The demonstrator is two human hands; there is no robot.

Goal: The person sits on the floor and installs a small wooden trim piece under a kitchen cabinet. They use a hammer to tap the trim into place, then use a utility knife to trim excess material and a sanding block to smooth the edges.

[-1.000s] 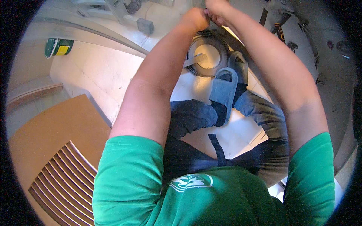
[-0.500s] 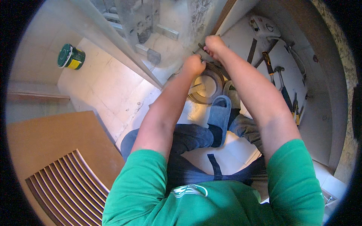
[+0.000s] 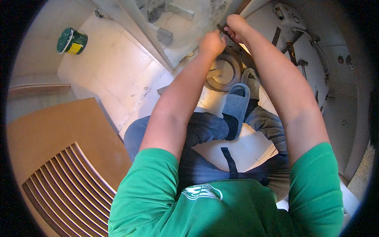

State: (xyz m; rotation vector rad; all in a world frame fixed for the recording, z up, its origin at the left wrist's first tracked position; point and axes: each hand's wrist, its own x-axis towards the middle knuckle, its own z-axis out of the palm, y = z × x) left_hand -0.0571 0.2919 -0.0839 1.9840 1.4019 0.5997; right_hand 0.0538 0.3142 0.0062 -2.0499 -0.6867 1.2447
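Observation:
Both arms reach forward to a spot beside a cloudy glass panel (image 3: 185,29). My right hand (image 3: 238,27) is closed on a thin dark strip (image 3: 221,28), whose short end sticks out toward my left hand. Just to the left and slightly nearer, my left hand (image 3: 212,43) is closed too, its fingertips close to the strip; what they grip is hidden. Below the hands, a coil of dark brown banding (image 3: 237,65) lies on the floor, partly covered by my left hand. A pale flat piece (image 3: 214,73) shows inside the coil.
A grey slipper (image 3: 236,104) is on my foot near the coil. To the right lie a yellow-and-black-handled tool (image 3: 291,53) and a hammer (image 3: 303,64). A brown slatted door (image 3: 59,122) lies at left; a green bucket (image 3: 81,43) stands farther off. A white box-like device (image 3: 287,15) sits far right.
My view has shifted, so most floor things sit higher in the picture. Both hands remain closed close together, and the dark strip's end shows more clearly between them.

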